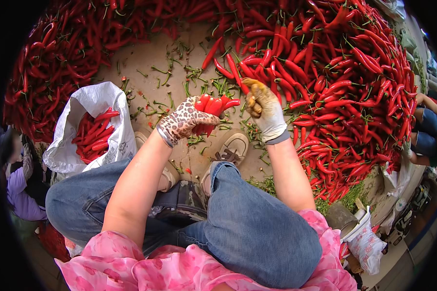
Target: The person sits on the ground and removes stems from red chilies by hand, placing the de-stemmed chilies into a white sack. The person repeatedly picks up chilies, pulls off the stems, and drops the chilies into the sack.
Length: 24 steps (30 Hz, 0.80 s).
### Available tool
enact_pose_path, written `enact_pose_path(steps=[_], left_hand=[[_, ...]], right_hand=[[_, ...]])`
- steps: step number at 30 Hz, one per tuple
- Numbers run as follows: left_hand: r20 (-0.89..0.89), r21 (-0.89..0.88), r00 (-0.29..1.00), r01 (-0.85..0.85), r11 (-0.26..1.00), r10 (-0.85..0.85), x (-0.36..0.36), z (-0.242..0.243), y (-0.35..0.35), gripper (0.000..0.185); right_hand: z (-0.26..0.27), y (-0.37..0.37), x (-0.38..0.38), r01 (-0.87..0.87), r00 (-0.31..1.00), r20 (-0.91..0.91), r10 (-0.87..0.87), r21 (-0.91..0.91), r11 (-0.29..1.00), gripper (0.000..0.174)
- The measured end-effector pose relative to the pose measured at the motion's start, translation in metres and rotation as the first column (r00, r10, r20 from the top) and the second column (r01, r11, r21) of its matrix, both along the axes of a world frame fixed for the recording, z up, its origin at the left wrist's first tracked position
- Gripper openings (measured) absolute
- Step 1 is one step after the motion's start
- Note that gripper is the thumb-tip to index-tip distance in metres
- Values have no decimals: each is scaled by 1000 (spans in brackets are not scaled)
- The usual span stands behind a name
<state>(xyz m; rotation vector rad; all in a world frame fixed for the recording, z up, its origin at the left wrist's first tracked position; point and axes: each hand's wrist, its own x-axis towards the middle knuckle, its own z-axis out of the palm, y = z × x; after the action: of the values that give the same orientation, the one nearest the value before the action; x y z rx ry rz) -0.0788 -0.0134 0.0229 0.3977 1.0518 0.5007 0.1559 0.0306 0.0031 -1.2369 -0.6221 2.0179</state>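
Note:
My left hand [189,118], in a leopard-print glove, is closed around a bunch of destemmed red chili peppers [214,106], their cut ends facing up. To its right, my right hand [264,105] wears a white glove with yellow-brown stained fingers. Its fingers are curled, and the index finger meets the lower end of a long red chili pepper [234,69]; whether it grips that pepper cannot be told. Cut green stems [189,87] lie scattered on the ground around both hands. A white woven sack [122,105] stands open at the left, with red peppers inside.
A large heap of red chili peppers [349,91] rises at the right, and another pile [65,47] spreads across the upper left. My shoes [236,145] are below the hands. One person [428,127] is at the far right, another [22,192] at the far left. Bags [367,243] sit lower right.

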Motion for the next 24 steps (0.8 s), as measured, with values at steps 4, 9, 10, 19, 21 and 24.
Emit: enact_pose_path(steps=[4,9,10,19,21,24], left_hand=[[-224,43,943,260,965,-244,-2,11,10,45],[-376,36,651,722,691,-660,-2,46,30,37],[-191,19,731,670,742,-656,-9,39,24,31],[185,-33,765,632,774,-617,-58,73,38,43],[79,-73,734,679,731,-674,-80,79,48,42],[-420,-208,259,905,370,-870,-135,113,56,43]], right_hand=[[19,-21,3,-368,897,403,183,448,815,35],[57,-28,-10,-967,242,959,148,225,121,24],[64,-28,-14,-962,267,948,175,252,102,22],[57,-27,-60,-489,806,-315,501,120,864,33],[28,-27,-82,-319,834,-436,338,119,940,38],[-30,37,-86,-220,961,238,137,370,903,25]])
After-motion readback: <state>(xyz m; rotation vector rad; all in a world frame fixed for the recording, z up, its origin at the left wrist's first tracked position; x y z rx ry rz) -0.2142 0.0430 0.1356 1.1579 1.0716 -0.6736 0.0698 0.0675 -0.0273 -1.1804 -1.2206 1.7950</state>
